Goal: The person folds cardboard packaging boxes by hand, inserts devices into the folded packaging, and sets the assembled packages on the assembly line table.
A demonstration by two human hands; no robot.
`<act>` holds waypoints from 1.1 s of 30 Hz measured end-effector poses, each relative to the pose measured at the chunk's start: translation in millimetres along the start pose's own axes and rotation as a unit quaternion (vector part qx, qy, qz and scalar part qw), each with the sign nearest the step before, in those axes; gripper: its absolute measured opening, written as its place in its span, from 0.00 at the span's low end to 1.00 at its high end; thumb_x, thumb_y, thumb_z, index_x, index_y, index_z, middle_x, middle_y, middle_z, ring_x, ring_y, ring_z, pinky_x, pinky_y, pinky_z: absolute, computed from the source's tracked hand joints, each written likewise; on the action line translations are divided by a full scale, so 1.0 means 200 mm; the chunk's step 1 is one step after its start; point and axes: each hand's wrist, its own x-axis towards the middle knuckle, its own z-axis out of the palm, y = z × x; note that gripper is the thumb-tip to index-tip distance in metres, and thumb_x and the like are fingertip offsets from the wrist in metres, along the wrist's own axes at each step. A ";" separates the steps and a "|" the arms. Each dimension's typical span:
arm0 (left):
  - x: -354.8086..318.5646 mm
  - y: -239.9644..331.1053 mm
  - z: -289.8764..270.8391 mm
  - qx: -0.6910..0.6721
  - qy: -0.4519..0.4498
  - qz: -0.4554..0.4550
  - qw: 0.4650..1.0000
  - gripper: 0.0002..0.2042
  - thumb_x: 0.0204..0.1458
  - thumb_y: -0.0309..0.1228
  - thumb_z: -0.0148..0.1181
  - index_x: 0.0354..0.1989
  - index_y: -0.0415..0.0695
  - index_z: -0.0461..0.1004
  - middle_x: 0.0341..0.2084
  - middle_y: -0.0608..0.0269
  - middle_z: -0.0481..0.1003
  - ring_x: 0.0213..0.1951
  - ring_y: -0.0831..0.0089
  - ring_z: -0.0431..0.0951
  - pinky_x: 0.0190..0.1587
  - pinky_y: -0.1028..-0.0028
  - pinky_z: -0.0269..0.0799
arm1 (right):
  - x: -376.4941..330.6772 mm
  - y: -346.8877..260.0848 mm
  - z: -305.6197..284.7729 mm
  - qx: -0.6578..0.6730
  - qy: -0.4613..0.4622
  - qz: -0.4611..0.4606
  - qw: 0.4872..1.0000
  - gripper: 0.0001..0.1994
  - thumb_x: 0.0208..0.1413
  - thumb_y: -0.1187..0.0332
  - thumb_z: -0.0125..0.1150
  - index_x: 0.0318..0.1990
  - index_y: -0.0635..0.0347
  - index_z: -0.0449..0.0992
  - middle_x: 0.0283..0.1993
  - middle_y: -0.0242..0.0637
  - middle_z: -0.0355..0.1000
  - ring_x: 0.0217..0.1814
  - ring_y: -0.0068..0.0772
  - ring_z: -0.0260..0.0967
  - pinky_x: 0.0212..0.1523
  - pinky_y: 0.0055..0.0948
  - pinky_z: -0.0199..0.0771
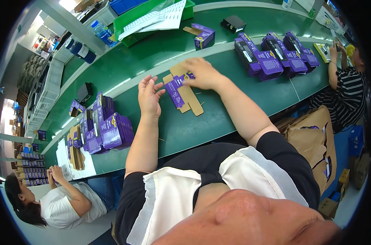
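Observation:
A partly unfolded carton [175,94], purple outside with brown cardboard flaps, lies on the green worktable in front of me. My right hand [202,74] is on its upper right part, with fingers and thumb bent around the purple panel there. Just left of the carton, my left hand [149,97] is raised with fingers spread and slightly curled, and nothing in it. The left fingertips come close to the carton's left edge; whether they touch it, I cannot tell.
Purple cartons [271,57] stand in rows at the right, and more purple cartons [112,130] are stacked at the left. Beyond lie an opened carton [204,36], a black box [233,23] and a green bin [189,10] with papers. People sit at both sides.

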 end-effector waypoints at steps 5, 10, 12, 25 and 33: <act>0.03 -0.04 -0.02 0.083 0.052 0.053 0.994 0.19 0.57 0.32 0.53 0.55 0.41 0.61 0.49 0.58 0.67 0.41 0.74 0.70 0.41 0.74 0.70 | 0.00 -0.02 -0.02 -0.005 -0.088 0.018 0.996 0.25 0.47 0.54 0.66 0.51 0.54 0.72 0.62 0.43 0.60 0.69 0.47 0.48 0.64 0.47 0.51; -0.02 0.01 0.05 0.011 -0.078 -0.013 0.997 0.21 0.58 0.34 0.50 0.58 0.40 0.59 0.50 0.52 0.69 0.46 0.63 0.74 0.47 0.65 0.73 | 0.02 -0.04 -0.01 0.133 0.143 -0.105 0.975 0.20 0.45 0.63 0.68 0.46 0.57 0.72 0.62 0.46 0.59 0.68 0.51 0.49 0.65 0.44 0.53; -0.06 0.07 -0.02 -0.182 -0.310 -0.206 0.910 0.24 0.59 0.39 0.48 0.59 0.37 0.59 0.48 0.44 0.71 0.48 0.52 0.76 0.53 0.56 0.72 | 0.03 -0.12 0.00 0.160 0.130 -0.146 0.968 0.20 0.44 0.66 0.68 0.46 0.58 0.71 0.62 0.47 0.59 0.68 0.51 0.51 0.66 0.43 0.52; -0.11 0.07 0.04 0.016 -0.167 0.123 0.978 0.33 0.54 0.27 0.58 0.66 0.51 0.49 0.43 0.57 0.72 0.38 0.74 0.76 0.35 0.73 0.77 | 0.01 -0.16 0.04 0.568 0.154 -0.004 0.808 0.18 0.60 0.70 0.53 0.57 0.60 0.63 0.57 0.40 0.63 0.59 0.29 0.60 0.57 0.27 0.62; -0.08 0.01 0.07 -0.030 -0.151 0.101 0.983 0.25 0.54 0.26 0.58 0.54 0.48 0.50 0.37 0.55 0.70 0.31 0.71 0.77 0.25 0.71 0.79 | -0.01 -0.09 0.04 0.539 0.146 -0.025 0.829 0.15 0.58 0.73 0.54 0.52 0.60 0.63 0.55 0.37 0.63 0.53 0.24 0.63 0.55 0.24 0.63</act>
